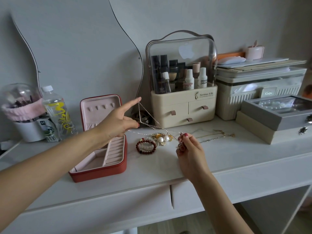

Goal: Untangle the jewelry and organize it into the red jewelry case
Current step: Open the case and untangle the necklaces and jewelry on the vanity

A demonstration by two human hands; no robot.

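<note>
The person's left hand [118, 123] is lifted over the open red jewelry case [101, 141]. Its pointer finger sticks out straight, and a thin silver chain [146, 114] hangs over the tip. The thumb and other fingers pinch the same chain lower down. The chain runs across to the right hand [189, 147], which pinches the other end between curled fingertips with red nails.

Just under the chain, between the two hands, sits a little pile on the white table [236, 157]: a dark red bead bracelet [146, 146], two big pearls [163, 138] and some gold bits [157, 135]. Past the right fingers lie a gold necklace [219, 133] and a silver chain necklace [211, 140], flat on the table.

Behind the left fingertip stands a cream makeup box [182, 98] that says "Serious Life". A white bottle [203, 80] inside says "poom poom". Far to the left of the left hand is a water bottle [57, 112] with yellow writing I cannot read.
</note>
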